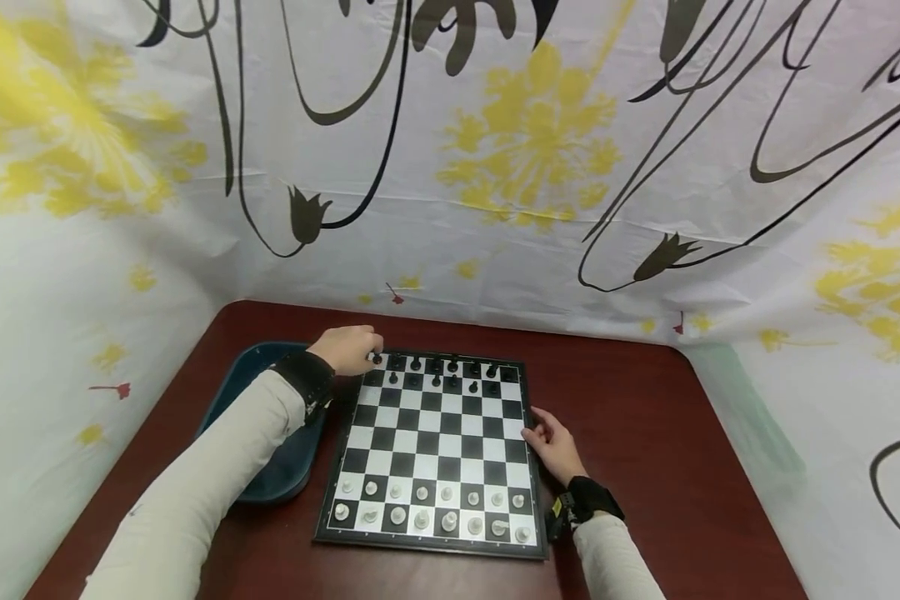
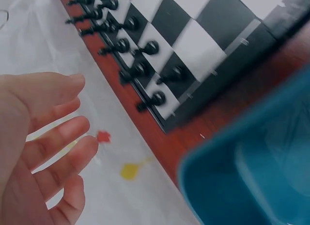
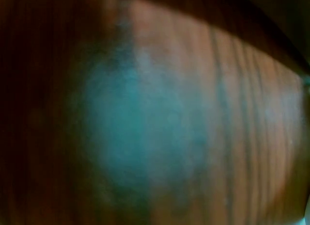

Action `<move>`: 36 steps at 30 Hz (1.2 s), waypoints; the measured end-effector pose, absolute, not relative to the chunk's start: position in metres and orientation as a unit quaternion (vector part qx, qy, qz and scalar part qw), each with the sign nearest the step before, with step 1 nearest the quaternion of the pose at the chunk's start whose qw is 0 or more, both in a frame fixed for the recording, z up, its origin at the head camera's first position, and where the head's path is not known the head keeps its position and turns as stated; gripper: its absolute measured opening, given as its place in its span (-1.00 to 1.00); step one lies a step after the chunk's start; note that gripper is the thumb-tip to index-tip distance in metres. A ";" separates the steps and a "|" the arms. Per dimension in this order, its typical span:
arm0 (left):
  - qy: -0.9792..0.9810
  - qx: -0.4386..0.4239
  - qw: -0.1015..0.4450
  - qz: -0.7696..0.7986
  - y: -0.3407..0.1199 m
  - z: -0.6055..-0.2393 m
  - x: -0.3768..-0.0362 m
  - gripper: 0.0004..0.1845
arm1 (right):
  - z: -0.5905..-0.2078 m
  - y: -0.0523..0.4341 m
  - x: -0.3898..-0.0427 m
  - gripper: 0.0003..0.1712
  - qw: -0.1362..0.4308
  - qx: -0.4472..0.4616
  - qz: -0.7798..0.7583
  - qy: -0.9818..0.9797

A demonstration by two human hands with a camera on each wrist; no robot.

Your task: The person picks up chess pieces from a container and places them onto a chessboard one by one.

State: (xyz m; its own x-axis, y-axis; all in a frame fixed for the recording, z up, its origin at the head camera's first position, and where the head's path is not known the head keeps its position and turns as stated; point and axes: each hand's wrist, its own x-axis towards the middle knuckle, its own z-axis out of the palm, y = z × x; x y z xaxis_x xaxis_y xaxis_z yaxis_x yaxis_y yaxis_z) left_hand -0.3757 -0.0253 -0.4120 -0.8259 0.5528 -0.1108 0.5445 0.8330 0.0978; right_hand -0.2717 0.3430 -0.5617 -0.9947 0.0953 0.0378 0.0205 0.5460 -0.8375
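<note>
A black-and-white chessboard (image 1: 429,442) lies on the table. White chess pieces (image 1: 422,519) stand in two rows at its near end, and black chess pieces (image 1: 437,381) stand along the far end. My left hand (image 1: 348,350) is over the board's far left corner, its fingertips beside the black corner piece (image 2: 152,101). In the left wrist view its fingers are loosely bent and spread, with nothing between them. At the board's right edge rests my right hand (image 1: 558,450), thumb and fingertips at the frame. The right wrist view is dark and blurred.
A blue plastic bin (image 1: 288,479) stands left of the board, partly under my left forearm. The dark red table (image 1: 615,392) meets a white patterned sheet (image 1: 435,250) hanging behind and at both sides.
</note>
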 end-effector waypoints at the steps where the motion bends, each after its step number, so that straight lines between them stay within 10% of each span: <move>1: 0.956 0.284 0.070 0.032 -0.031 -0.412 -0.375 -0.71 | -0.561 0.343 -0.272 -0.46 0.038 -0.035 0.474 -0.879; 36: 0.937 0.252 0.194 0.145 -0.178 -0.449 -0.319 -0.71 | -0.559 0.340 -0.269 -0.45 0.031 -0.034 0.473 -0.880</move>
State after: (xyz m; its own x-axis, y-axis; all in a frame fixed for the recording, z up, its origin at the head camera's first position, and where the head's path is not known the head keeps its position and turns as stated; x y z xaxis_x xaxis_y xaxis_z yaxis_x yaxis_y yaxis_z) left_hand -0.3193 -0.1781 -0.4495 -0.7977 0.5283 -0.2909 0.4158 0.8311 0.3693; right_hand -0.2687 0.3405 -0.5594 -0.9958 0.0883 0.0222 0.0302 0.5501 -0.8345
